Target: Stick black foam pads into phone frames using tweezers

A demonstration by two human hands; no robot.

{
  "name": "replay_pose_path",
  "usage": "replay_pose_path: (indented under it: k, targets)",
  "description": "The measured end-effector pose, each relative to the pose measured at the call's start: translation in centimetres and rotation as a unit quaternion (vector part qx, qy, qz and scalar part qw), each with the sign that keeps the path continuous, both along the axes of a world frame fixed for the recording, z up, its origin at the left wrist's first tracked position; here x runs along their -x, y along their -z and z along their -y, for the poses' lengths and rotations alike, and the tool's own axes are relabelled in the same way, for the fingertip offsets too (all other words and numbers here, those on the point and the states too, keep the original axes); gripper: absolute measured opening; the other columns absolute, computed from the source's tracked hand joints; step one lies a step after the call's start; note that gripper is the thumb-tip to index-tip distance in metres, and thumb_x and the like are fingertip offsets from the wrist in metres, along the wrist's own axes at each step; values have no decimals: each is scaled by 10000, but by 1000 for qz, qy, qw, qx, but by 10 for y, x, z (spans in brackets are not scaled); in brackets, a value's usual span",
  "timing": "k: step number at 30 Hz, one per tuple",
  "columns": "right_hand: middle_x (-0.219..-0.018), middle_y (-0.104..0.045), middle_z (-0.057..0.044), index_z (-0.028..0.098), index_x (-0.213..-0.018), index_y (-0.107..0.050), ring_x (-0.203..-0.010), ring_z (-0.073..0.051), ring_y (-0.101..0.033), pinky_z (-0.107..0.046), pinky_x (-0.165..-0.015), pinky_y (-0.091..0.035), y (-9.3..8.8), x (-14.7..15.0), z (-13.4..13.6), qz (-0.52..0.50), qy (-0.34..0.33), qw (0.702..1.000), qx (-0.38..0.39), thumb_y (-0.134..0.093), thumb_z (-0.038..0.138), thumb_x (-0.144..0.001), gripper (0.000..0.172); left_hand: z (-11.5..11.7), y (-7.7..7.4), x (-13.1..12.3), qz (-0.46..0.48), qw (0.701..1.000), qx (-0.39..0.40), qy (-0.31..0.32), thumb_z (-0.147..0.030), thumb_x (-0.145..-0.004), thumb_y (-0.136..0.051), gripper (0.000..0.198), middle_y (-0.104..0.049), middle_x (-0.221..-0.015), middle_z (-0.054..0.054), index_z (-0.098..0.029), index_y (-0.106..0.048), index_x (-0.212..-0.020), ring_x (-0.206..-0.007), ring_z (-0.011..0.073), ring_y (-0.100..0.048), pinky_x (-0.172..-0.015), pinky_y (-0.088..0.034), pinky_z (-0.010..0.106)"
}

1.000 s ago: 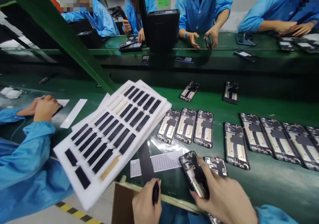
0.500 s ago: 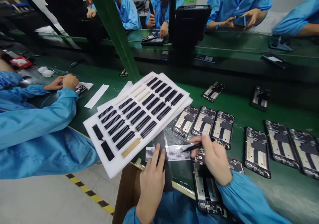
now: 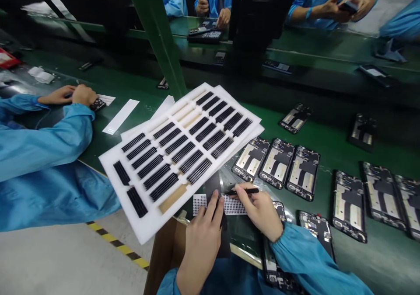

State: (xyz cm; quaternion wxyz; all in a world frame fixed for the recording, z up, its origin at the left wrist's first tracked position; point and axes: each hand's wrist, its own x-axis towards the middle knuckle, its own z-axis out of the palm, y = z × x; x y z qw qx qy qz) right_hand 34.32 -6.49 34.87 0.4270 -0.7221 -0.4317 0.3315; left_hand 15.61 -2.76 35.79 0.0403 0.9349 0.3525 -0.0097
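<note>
My left hand [image 3: 203, 234] lies flat with its fingers stretched over a black strip [image 3: 224, 243] and the edge of a white sheet of small dark dots [image 3: 234, 205]. In my right hand [image 3: 264, 214] is a pair of black tweezers [image 3: 251, 191], pinched between thumb and fingers. Their tips point left, above the dotted sheet and close to my left fingertips; whether they hold a dot is too small to tell. An opened phone [image 3: 274, 268] lies partly hidden under my right forearm, with another phone [image 3: 316, 229] beside it.
A white foam tray [image 3: 141, 231] with rows of thin black parts lies at a slant left of my hands, overhanging the table edge. Several opened phones [image 3: 303, 172] lie to the right. A co-worker's hands [image 3: 82, 95] work at the left. A green post [image 3: 160, 41] rises behind the tray.
My right hand has moved left, bringing the tweezers nearer my left fingertips and uncovering more of the phone at the right. My left hand stays on the strip. The view has shifted slightly.
</note>
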Motion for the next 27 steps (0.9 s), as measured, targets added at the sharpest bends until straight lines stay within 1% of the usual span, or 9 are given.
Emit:
replay_pose_path:
  k: [5, 7, 8, 10, 12, 14, 16, 19, 27]
  targets:
    - [-907, -790, -99, 185, -965, -734, -811, -257, -773, -355, -778, -633, -6, 1, -2, -123, 38, 992, -16, -546, 530, -969, 393, -1, 4, 2, 38, 998, 51, -18, -5, -869, -499, 578, -493, -1533, 28, -226, -587, -1396, -1024, 265, -710, -584, -617, 300]
    - [-874, -791, -100, 179, -941, -746, -776, -248, -775, -341, -763, -644, -20, 1, 4, -168, 74, 982, -38, -567, 529, -962, 394, 1, 2, 2, 133, 981, 122, -71, -45, -911, -486, 521, -546, -1495, 55, -235, -589, -1384, -1095, 280, -689, -705, -625, 336]
    - [-854, -791, -96, 182, -934, -753, -765, -244, -775, -330, -752, -647, -29, 1, 9, -180, 91, 978, -48, -575, 521, -962, 384, 3, -1, 2, 202, 956, 177, -120, -101, -939, -506, 462, -597, -1444, 73, -240, -590, -1372, -1092, 271, -689, -757, -618, 341]
    - [-864, -792, -92, 192, -932, -766, -761, -238, -776, -310, -734, -653, -46, 2, 22, -189, 111, 974, -61, -594, 498, -961, 352, 7, -11, -3, 346, 848, 324, -237, -287, -985, -541, 340, -715, -1248, 106, -231, -599, -1315, -885, 211, -722, -703, -599, 300]
    - [-937, -791, -100, 200, -926, -781, -790, -240, -778, -292, -714, -659, -60, 4, 35, -182, 118, 974, -66, -622, 482, -948, 324, 13, -26, -11, 454, 674, 488, -319, -489, -1000, -486, 383, -756, -981, 100, -199, -607, -1219, -551, 123, -616, -475, -493, 226]
    - [-1021, -781, -108, 204, -919, -794, -841, -240, -776, -271, -720, -661, -66, 6, 45, -165, 115, 977, -64, -638, 468, -940, 307, 19, -38, -21, 518, 509, 606, -325, -581, -1007, -391, 481, -714, -788, 65, -167, -610, -1117, -394, 65, -448, -367, -338, 189]
    - [-1064, -773, -107, 211, -952, -800, -866, -233, -774, -263, -745, -658, -66, 7, 53, -160, 107, 980, -57, -634, 449, -948, 290, 24, -46, -29, 552, 412, 662, -295, -587, -1009, -381, 496, -669, -703, 35, -152, -617, -1040, -366, 43, -399, -357, -280, 172]
    - [-1102, -763, -107, 219, -1006, -796, -868, -230, -773, -280, -771, -658, -61, 6, 59, -173, 93, 979, -51, -627, 431, -957, 275, 28, -50, -37, 566, 372, 686, -266, -541, -1016, -418, 447, -655, -690, 21, -145, -625, -991, -363, 33, -407, -357, -270, 164]
    - [-1108, -754, -119, 207, -989, -782, -866, -254, -774, -323, -748, -670, -59, 8, 69, -185, 120, 973, -71, -621, 440, -957, 285, 35, -59, -40, 555, 388, 686, -268, -517, -1014, -454, 436, -656, -727, 27, -126, -646, -1025, -399, 36, -431, -368, -298, 169]
